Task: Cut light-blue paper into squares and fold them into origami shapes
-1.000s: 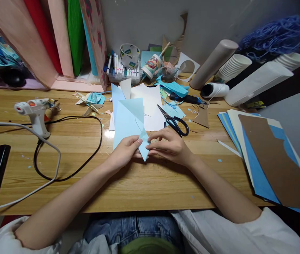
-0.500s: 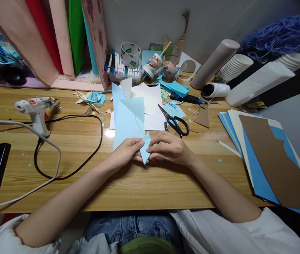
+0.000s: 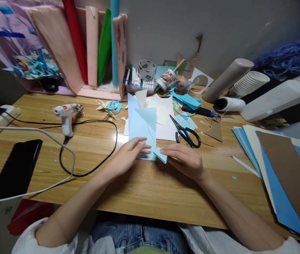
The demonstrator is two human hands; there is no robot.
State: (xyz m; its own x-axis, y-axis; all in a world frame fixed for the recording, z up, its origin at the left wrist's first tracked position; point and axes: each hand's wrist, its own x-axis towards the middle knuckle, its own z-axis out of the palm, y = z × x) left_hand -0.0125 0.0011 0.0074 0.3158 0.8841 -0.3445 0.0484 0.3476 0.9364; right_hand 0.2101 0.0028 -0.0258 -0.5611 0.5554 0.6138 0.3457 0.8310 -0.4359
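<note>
A small folded light-blue paper piece (image 3: 160,155) is pinched in the fingers of my right hand (image 3: 185,160), seen nearly edge-on. Just to its left, my left hand (image 3: 130,153) has its fingers apart and holds nothing. It hovers at the lower part of a light-blue sheet (image 3: 142,123) lying on the wooden table. A white sheet (image 3: 166,123) with a curved cut-out edge lies beneath and behind it. Black-handled scissors (image 3: 185,133) rest to the right of the sheets, blades pointing up and left.
On the left are a glue gun (image 3: 66,118), looping cables and a black phone (image 3: 16,169). Markers (image 3: 139,82), tape, a decorated cup and blue scraps stand or lie at the back. Stacked cardboard and coloured sheets (image 3: 285,169) cover the right side.
My left hand has let go of the folded blue piece and moved apart from it. My right hand still holds the piece, now turned edge-on. The view has swung left.
</note>
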